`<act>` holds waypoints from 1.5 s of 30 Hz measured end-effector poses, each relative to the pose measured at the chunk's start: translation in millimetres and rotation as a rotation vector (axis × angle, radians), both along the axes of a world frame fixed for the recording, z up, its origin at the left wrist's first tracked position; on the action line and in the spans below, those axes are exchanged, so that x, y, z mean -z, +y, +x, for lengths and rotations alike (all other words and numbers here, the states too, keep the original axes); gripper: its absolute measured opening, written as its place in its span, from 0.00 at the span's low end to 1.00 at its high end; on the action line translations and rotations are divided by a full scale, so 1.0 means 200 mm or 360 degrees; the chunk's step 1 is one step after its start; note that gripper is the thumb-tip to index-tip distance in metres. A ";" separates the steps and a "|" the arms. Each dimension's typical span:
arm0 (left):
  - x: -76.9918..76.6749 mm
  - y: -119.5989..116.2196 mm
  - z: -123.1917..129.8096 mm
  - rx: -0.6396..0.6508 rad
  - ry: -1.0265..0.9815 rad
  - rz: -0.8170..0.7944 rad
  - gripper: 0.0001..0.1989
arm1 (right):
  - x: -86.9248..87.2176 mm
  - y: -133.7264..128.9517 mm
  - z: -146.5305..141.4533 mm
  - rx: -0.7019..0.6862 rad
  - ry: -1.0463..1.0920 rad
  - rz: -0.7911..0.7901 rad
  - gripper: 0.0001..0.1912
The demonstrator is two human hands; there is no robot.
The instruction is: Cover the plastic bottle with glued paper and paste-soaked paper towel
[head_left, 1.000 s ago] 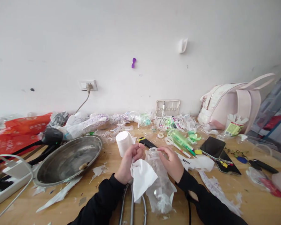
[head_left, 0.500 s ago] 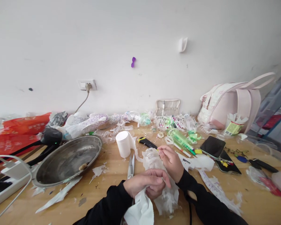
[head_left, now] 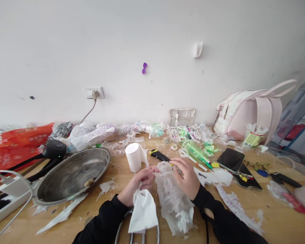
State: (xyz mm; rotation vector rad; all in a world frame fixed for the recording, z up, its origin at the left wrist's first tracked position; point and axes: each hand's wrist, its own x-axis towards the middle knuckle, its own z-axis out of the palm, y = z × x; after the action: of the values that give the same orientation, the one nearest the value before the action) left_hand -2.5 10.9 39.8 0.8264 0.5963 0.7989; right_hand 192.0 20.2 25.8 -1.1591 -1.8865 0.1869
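Observation:
My left hand [head_left: 139, 182] pinches a piece of white tissue [head_left: 143, 211], which hangs below the fingers. Its fingertips are close to the narrow end of a clear plastic bottle-like form [head_left: 174, 200] covered in wrinkled white tissue, lying lengthwise in front of me. On that form's upper right side rests my right hand [head_left: 185, 178], fingers stretched and apart. Metal loops [head_left: 119, 234], which look like scissor handles, show under the hanging tissue; the blades are hidden by my left hand. A white tissue roll [head_left: 134, 157] stands just beyond, its loose end trailing right.
A black and yellow utility knife [head_left: 159, 155] lies behind the form. At left are a metal pan [head_left: 66, 183] and a power strip [head_left: 8, 203]. To the right lie phones [head_left: 231, 159], torn paper and a pink backpack [head_left: 244, 112]. Plastic scraps line the wall.
My left hand has moved left and slightly away from me with the tissue, uncovering more of the wrapped form. My right hand's fingers have spread out at its upper end.

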 end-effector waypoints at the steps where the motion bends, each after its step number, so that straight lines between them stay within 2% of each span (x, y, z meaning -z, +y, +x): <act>1: 0.01 0.01 0.00 -0.0105 0.0020 -0.0026 0.11 | 0.00 0.00 0.00 0.0024 -0.0004 -0.0024 0.12; 4: 0.02 0.02 0.01 -0.0299 0.0104 -0.0075 0.15 | 0.02 0.01 -0.01 0.0131 0.0002 -0.0115 0.11; 10: 0.03 0.00 0.06 -0.0579 0.0341 -0.0058 0.24 | 0.03 -0.02 -0.04 0.0193 0.0062 -0.0380 0.20; 13: 0.05 0.00 0.07 -0.0547 0.0419 -0.0047 0.24 | 0.04 -0.04 -0.06 0.0168 0.0143 -0.0547 0.22; 17: 0.07 0.00 0.07 -0.0410 0.0433 -0.0038 0.17 | 0.06 -0.05 -0.08 0.0147 0.0289 -0.0756 0.22; 23: 0.06 0.00 0.07 -0.0298 0.0354 -0.0058 0.16 | 0.10 -0.03 -0.07 0.0113 0.0508 -0.0925 0.22; 26: 0.06 -0.01 0.08 -0.0283 0.0349 -0.0044 0.18 | 0.10 -0.02 -0.07 0.0067 0.0647 -0.0943 0.22; 32: 0.03 -0.06 0.10 -0.0291 0.0429 0.0168 0.34 | 0.07 -0.02 -0.07 -0.0079 0.0947 -0.1009 0.24; 35: 0.01 -0.06 0.09 -0.0300 0.0312 0.0254 0.30 | 0.05 -0.02 -0.07 -0.0150 0.1114 -0.1146 0.26; 38: 0.01 -0.05 0.07 -0.0518 0.0202 0.0320 0.18 | 0.02 -0.02 -0.07 -0.0234 0.1317 -0.1266 0.23; 41: 0.02 -0.03 0.06 -0.0843 0.0262 0.0423 0.13 | -0.02 -0.04 -0.08 -0.0373 0.1495 -0.1342 0.17; 43: 0.03 -0.03 0.06 -0.0981 0.0430 0.0595 0.11 | -0.05 -0.06 -0.09 -0.0480 0.1559 -0.1389 0.14; 45: 0.04 -0.04 0.07 -0.0984 0.0704 0.0866 0.15 | -0.05 -0.08 -0.11 -0.0545 0.1590 -0.1414 0.13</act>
State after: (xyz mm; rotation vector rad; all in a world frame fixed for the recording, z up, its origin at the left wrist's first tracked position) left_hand 10.9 2.3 31.7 1.3642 1.0801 1.3920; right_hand 170.3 4.9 36.1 -0.9413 -1.0331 1.5927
